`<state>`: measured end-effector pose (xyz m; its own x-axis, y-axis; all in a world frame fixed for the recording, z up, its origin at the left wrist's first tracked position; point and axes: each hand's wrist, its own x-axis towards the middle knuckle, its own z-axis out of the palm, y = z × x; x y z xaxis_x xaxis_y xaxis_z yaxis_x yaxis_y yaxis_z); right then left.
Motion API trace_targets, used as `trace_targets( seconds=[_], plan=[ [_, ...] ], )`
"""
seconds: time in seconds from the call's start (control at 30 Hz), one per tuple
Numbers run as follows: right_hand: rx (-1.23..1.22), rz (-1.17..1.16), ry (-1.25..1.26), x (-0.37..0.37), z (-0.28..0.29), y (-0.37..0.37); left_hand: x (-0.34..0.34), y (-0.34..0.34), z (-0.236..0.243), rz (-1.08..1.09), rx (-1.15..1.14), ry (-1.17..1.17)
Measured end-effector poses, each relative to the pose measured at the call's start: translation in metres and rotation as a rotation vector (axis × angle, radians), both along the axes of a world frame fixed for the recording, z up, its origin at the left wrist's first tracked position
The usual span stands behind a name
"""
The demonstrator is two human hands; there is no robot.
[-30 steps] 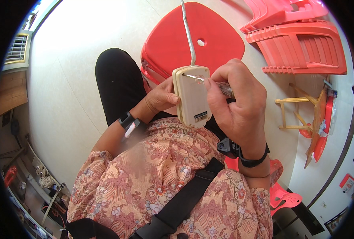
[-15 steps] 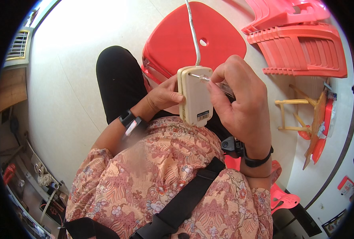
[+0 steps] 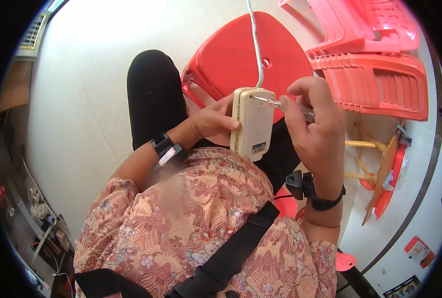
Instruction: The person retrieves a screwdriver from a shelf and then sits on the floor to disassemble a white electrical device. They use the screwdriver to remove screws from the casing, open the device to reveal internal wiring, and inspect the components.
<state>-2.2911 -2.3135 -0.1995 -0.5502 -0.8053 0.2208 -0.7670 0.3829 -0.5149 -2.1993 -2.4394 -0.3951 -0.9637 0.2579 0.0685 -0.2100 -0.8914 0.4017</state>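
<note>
A cream-coloured power strip point(image 3: 256, 119) is held upright over my lap, its flat back with a small label turned to the right. My left hand point(image 3: 214, 119) grips its left side, thumb on the near edge and fingers behind. A white cord point(image 3: 256, 47) runs up from its top end. In my right hand point(image 3: 313, 121) is a small screwdriver point(image 3: 276, 104) with a clear handle. Its thin tip meets the back of the strip near the top corner. A narrow gap shows between the two halves of the casing.
A red plastic stool point(image 3: 241, 54) stands just beyond my hands. Pink-red plastic chairs point(image 3: 375, 82) lie stacked at the far right, above a wooden folding stool point(image 3: 380, 179). Shelves with cluttered items point(image 3: 39, 208) line the left. My black-clad knee point(image 3: 154, 94) is beside the stool.
The power strip and both hands appear slightly further right and lower. My right fingers have shifted back along the screwdriver, showing more of its clear handle; the tip stays at the strip's top corner.
</note>
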Motion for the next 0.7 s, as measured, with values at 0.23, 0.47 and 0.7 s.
trace_targets(
  seconds=[0.23,0.47,0.7],
  plan=[
    [-0.097,0.061,-0.134,0.001,0.003,-0.004,-0.002,0.003,-0.002,0.037,0.022,0.016],
    [0.16,-0.077,-0.065,0.007,0.01,-0.007,-0.003,0.001,0.003,0.079,0.014,0.041],
    [-0.016,0.045,-0.103,0.005,0.005,-0.012,0.0,0.0,0.004,0.074,0.076,0.032]
  ],
)
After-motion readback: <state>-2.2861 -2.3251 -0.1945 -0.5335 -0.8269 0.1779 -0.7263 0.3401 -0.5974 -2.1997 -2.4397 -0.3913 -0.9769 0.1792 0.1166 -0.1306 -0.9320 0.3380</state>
